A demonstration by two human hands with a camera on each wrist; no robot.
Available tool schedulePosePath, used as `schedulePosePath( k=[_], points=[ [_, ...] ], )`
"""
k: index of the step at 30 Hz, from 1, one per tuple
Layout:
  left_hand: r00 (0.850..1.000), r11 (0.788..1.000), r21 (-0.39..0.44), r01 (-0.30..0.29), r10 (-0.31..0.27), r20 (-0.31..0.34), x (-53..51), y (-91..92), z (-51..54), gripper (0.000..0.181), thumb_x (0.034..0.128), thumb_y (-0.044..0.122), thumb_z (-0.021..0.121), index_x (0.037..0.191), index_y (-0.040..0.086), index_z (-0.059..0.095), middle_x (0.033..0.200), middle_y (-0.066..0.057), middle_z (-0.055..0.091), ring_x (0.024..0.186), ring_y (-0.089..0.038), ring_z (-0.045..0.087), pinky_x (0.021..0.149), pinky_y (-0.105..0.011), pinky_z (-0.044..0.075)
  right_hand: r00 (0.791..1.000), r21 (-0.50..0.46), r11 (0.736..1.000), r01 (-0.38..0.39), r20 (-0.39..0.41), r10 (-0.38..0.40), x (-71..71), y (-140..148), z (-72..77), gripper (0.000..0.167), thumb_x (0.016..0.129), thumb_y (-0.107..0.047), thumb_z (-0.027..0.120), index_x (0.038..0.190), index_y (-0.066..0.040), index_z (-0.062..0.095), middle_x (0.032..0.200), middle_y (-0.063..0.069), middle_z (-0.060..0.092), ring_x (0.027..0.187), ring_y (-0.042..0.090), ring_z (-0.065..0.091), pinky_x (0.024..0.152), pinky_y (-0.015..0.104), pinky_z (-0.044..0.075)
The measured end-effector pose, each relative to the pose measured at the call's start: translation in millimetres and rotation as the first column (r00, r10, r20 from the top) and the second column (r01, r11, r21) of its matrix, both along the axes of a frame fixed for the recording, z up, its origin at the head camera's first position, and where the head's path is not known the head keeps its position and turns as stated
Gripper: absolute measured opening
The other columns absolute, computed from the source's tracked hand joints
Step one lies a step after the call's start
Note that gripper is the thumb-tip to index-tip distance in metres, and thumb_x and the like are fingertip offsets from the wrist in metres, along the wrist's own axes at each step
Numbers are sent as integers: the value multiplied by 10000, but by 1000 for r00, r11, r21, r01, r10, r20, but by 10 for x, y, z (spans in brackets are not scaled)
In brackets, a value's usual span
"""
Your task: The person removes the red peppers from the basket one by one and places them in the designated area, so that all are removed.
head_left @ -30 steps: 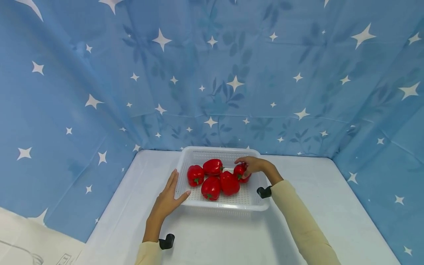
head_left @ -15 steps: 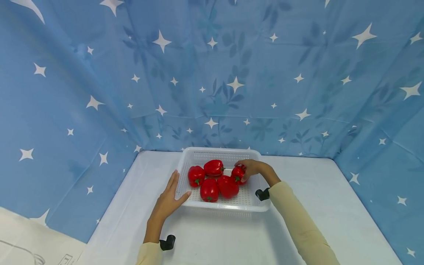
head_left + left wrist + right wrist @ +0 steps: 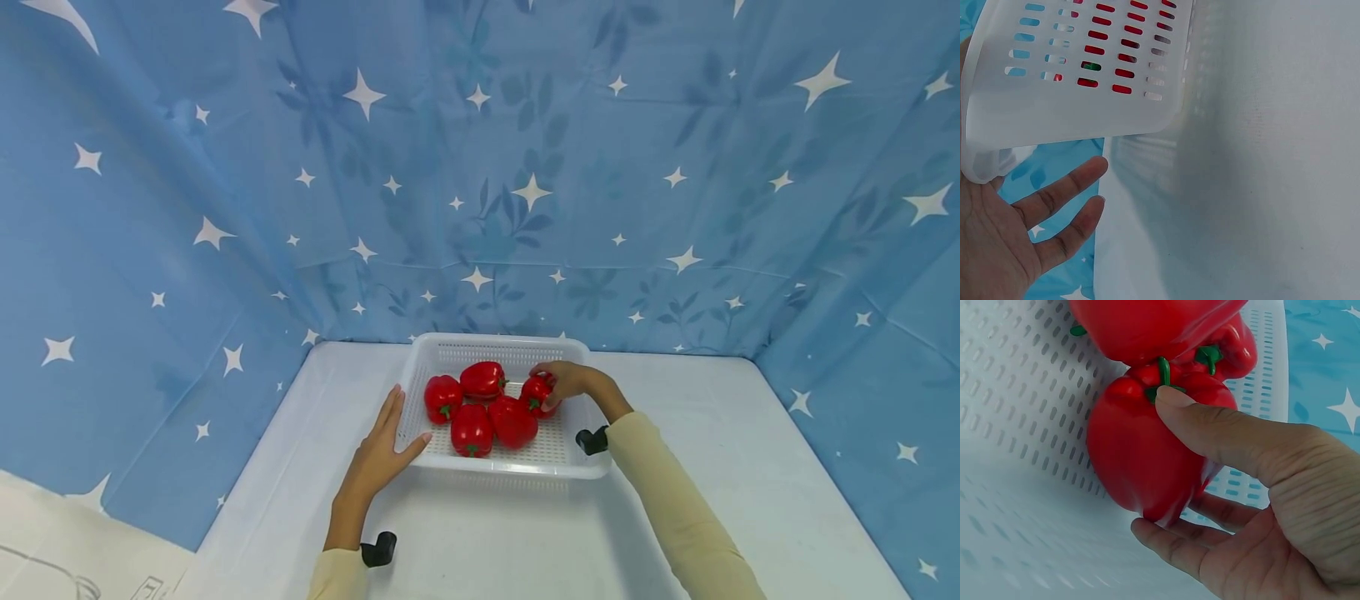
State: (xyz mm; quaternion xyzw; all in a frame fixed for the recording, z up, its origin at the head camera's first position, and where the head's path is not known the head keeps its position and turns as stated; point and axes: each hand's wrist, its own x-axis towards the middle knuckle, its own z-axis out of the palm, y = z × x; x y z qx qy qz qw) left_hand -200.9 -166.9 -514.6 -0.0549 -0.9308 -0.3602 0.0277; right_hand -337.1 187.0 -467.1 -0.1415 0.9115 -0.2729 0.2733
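Several red bell peppers with green stems lie in a white perforated plastic basket (image 3: 517, 472). My right hand (image 3: 566, 379) grips the rightmost bell pepper (image 3: 1147, 444), thumb near its stem and fingers curled round its far side. That pepper touches its neighbour (image 3: 513, 422) inside the basket. At the left end, my left hand (image 3: 378, 454) rests against the basket's rim with fingers straight and thumb spread over the near corner. Two extended fingers (image 3: 1063, 190) show beside the basket in the left wrist view; the rest of that hand is partly hidden or out of frame.
The basket stands on a white-covered table (image 3: 510, 533), close to its back edge. A blue curtain (image 3: 480, 167) with white stars hangs behind and on both sides. More peppers, one at the left (image 3: 443, 398) and one at the back (image 3: 482, 379), lie in the basket.
My right hand and its bell pepper have shifted left, against the neighbouring pepper. The two front peppers have moved slightly left and nearer. My left hand has stayed on the basket's rim.
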Motion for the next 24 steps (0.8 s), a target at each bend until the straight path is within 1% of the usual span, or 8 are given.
schedulePosePath(
  k=[4,9,15,19,24],
  points=[
    [1000,1000,0,3,-3,-3,-3,-4,-10,977,835,554,667,1583,248,118,1660,42,88,1454,-375,318,963,-644,438,1000,-29,1000,-1,26,2,14,-6,-10,826,707,-89,851,1429,-94,450,1353,169,549,1253,351,523,995,462,518],
    [1000,1000,7,1,-1,-6,-7,4,-8,982,828,563,669,1582,252,123,1659,47,92,1450,-379,324,949,-649,443,999,-22,1000,-2,37,3,7,1,-26,892,688,-92,862,1461,-106,417,1367,161,538,1262,347,510,983,467,525],
    [1000,1000,-1,6,-6,-17,-29,5,-23,978,832,574,658,1582,242,127,1660,39,92,1450,-384,320,960,-647,439,1000,11,1000,-11,11,11,-34,-1,-52,829,674,-104,874,1402,-101,477,1317,141,570,1222,329,532,965,465,537],
    [1000,1000,-10,2,-2,-25,-42,0,-26,968,835,568,657,1582,246,132,1659,51,92,1453,-375,318,973,-644,429,1000,20,1000,-12,-3,12,-39,-7,-34,799,688,-110,866,1388,-101,481,1312,134,570,1222,326,531,977,466,530],
    [1000,1000,-2,-1,1,-10,-27,6,-31,966,837,560,659,1582,238,134,1660,44,83,1458,-379,301,969,-647,426,999,29,999,-34,-16,35,-14,-7,6,785,691,-104,860,1377,-81,480,1289,136,579,1205,320,540,963,457,540]
  ],
)
